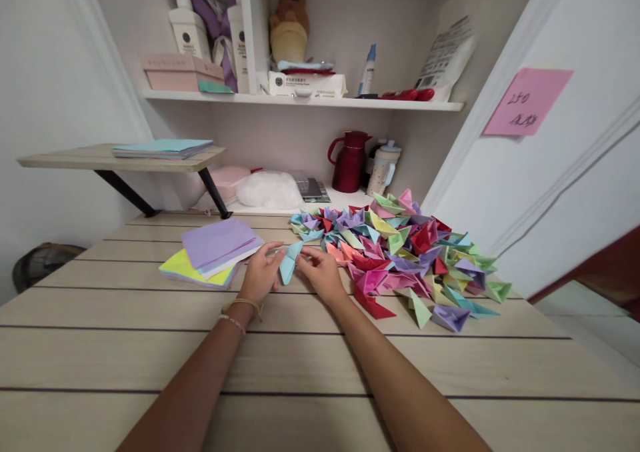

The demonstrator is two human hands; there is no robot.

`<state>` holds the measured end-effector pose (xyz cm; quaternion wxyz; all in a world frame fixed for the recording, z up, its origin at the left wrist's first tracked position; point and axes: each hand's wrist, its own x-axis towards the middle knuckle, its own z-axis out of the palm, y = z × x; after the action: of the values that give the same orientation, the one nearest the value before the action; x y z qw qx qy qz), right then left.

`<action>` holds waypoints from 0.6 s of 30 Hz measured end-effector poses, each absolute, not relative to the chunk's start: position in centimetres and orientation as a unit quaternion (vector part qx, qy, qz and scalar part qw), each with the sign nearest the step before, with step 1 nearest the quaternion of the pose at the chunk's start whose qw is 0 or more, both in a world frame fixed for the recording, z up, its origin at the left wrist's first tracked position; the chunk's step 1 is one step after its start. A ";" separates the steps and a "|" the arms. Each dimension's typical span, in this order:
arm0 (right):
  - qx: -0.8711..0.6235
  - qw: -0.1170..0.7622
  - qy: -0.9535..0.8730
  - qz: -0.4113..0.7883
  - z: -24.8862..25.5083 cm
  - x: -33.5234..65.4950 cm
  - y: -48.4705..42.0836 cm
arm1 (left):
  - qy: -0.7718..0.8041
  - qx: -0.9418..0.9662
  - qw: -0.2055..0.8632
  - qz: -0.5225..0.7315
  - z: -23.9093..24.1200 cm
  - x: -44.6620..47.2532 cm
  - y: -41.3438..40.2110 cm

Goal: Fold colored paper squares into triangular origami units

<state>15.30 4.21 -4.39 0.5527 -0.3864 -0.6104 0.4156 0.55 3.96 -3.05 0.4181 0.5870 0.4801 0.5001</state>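
Note:
Between my two hands is a light blue piece of folded paper (289, 263), raised a little above the table and tilted. My left hand (262, 271) pinches its left side; two bracelets circle that wrist. On the right side, the fingers of my right hand (320, 273) are closed on the same paper, their tips partly hidden. A stack of square paper (220, 245), purple on top with white and yellow sheets beneath, lies just left of my left hand. To the right of my right hand spreads a heap of folded paper boats (400, 259) in many colours.
The slatted wooden table (300, 365) carries everything. At the left stands a small raised shelf (75, 157) with blue-topped paper (163, 148). Behind are a clear plastic bag (270, 190), a red jug (350, 162) and a tumbler (384, 169). A pink note (529, 102) sticks to the right wall.

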 end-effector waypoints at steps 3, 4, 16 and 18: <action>-0.399 0.575 -0.631 0.334 -4.5 15.2 4.2 | 0.470 0.584 0.435 0.498 -3.2 0.7 4.0; -0.396 0.581 -0.635 0.321 -4.5 15.2 4.3 | 0.465 0.580 0.448 0.497 -3.2 0.7 4.0; -0.429 0.523 -0.676 0.293 -4.0 14.9 3.5 | 0.445 0.589 0.475 0.479 -4.2 0.7 4.3; -0.420 0.532 -0.694 0.244 -3.9 15.0 3.4 | 0.441 0.592 0.477 0.476 -4.3 0.8 4.4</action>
<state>14.95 3.36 -3.89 0.5316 -0.4199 -0.6939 0.2441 0.80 4.38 -4.27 0.4770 0.5924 0.4414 0.4762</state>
